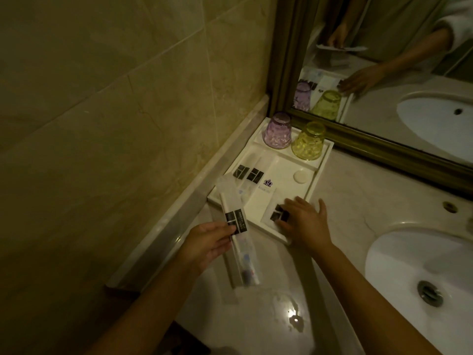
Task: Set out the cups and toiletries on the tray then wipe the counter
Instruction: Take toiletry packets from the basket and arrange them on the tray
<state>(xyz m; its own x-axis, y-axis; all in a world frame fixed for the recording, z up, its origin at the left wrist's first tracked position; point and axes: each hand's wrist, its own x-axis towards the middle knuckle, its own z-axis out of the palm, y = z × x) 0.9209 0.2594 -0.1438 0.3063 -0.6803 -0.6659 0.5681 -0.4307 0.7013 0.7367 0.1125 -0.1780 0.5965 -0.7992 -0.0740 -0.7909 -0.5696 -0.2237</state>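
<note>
A white tray (pixel 318 172) lies in the counter's corner by the mirror. A purple cup (pixel 277 129) and a yellow cup (pixel 309 140) stand upside down at its far end. Two black-labelled packets (pixel 249 173), a crown-logo sachet (pixel 266 188) and a round soap (pixel 300 176) lie on it. My left hand (pixel 207 242) pinches a long clear dental kit packet (pixel 236 237) above the tray's near left corner. My right hand (pixel 304 221) rests its fingers on a small black-labelled sachet (pixel 275 215) on the tray's near end.
A white sink basin (pixel 419 272) with a metal drain sits to the right. The marble counter (pixel 358 190) runs between tray and sink. A framed mirror (pixel 384 139) stands behind, a tiled wall with a ledge (pixel 179 216) on the left.
</note>
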